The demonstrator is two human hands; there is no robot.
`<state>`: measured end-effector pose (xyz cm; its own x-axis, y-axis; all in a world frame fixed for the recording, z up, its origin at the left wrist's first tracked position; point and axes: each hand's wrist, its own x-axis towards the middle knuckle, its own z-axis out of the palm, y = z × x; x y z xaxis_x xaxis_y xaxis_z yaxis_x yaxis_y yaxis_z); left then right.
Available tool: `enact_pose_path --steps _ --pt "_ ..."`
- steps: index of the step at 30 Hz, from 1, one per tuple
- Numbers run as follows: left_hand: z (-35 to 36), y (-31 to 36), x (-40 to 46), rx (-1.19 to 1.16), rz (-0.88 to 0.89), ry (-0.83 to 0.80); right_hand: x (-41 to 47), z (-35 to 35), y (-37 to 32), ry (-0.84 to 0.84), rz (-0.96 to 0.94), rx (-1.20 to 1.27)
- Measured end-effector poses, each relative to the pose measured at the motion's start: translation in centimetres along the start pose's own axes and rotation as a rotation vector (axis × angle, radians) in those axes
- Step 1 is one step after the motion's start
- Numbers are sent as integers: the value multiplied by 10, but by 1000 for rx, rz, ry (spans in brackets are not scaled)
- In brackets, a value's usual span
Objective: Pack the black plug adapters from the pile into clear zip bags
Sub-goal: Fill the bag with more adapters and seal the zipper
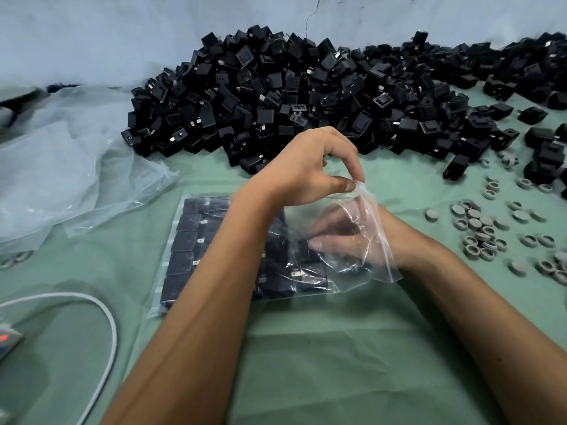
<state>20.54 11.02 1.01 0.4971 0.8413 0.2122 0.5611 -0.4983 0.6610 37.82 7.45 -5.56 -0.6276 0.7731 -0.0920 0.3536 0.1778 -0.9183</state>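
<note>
surface: a pale green cloth [322, 348] over the work table, with a whitish wall behind.
zip bag: a clear zip bag [362, 228] lies in the middle of the cloth, mouth turned to the right and lifted; rows of black plug adapters [190, 240] already fill its left part, lying flat and close together.
left hand: the left hand [306, 173] is above the bag, thumb and forefinger pinching the upper lip of the mouth and holding it up and open.
right hand: the right hand [340, 237] is inside the bag through the mouth, seen through the plastic, fingers stretched toward the packed adapters; whether it holds one i cannot tell, since the film blurs it.
pile: the big pile of loose adapters [291, 87] sits against the wall just beyond the hands, with strays running off to the right.
progress: by my reading this bag is well filled but not closed, the zip not yet pressed; the pile is very large, so most of the packing is left.
to the left: crumpled clear plastic sheeting [61, 167] lies beside the pile.
to the right: small grey caps and rings [478, 228] are scattered on the cloth, apart from the bag.
near corner: a white cable [104, 314] curves across the lower left, next to a device only partly in view.
</note>
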Motion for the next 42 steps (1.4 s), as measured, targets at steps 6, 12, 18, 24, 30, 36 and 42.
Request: enact_pose_path --steps 6,12,18,24,30,36,42 --pt "1 0 1 -17 -10 0 3 6 0 58 -26 -54" --pt "-10 -14 -8 -89 -75 59 -9 -17 2 195 -73 37" --pt "-42 -55 -29 -16 -322 288 -10 -38 17 748 94 287" --pt "-63 -89 -52 -18 -512 410 21 -52 -54 847 -158 -421" --pt "-73 -103 -67 -43 -646 449 112 -6 -105 367 -24 -793" --pt "-76 -107 -70 -79 -694 548 168 42 -93 319 245 -1090" --pt "-73 -103 -68 -125 -654 586 163 38 -92 335 205 -960"
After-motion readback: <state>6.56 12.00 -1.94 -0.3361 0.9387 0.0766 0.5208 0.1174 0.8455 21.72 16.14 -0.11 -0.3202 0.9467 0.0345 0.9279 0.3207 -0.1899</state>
